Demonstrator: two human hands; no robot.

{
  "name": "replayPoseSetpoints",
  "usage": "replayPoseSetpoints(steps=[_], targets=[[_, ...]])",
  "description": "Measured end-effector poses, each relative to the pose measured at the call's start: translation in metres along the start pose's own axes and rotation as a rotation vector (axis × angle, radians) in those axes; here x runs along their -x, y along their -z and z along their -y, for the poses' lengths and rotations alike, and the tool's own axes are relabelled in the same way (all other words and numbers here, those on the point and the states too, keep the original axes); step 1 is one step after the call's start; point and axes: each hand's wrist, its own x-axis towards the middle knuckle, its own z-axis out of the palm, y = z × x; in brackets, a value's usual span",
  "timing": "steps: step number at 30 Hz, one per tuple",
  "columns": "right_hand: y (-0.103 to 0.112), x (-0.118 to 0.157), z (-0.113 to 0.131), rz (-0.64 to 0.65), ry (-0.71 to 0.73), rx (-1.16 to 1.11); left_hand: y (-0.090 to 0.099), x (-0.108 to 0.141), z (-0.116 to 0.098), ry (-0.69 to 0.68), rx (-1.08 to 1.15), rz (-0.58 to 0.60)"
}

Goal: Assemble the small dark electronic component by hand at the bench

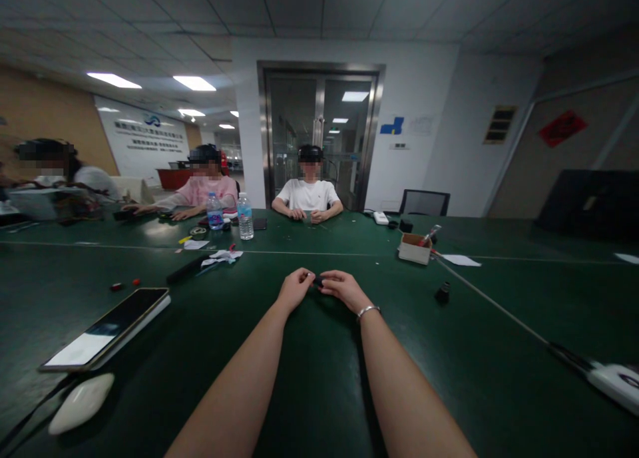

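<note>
Both hands meet over the dark green table [319, 378], around a small dark object [318, 281] whose kind is too small to make out. My left hand [296, 290] pinches its left end between thumb and fingers. On the other side, my right hand [344, 289] grips the right end, with a silver bracelet [368, 311] at the wrist. The fingers cover most of the object. Off to the right stands a small black piece [442, 293], apart from my hands.
A phone [107, 331] lies on a white box at left, near a white mouse-shaped object [81, 403]. Water bottles [245, 216] and paper scraps [222, 257] sit further back. A small open box [415, 250], a cable [492, 300] and a white power strip [616, 386] are right. Several people sit across.
</note>
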Motion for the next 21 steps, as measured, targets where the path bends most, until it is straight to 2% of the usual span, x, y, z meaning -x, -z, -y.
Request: replayPoseSetpoints(steps=[21], targets=[[-0.0012, -0.0001, -0.0002, -0.007, 0.015, 0.108, -0.0010, -0.0001, -0.0034, 0.082, -0.206, -0.012]])
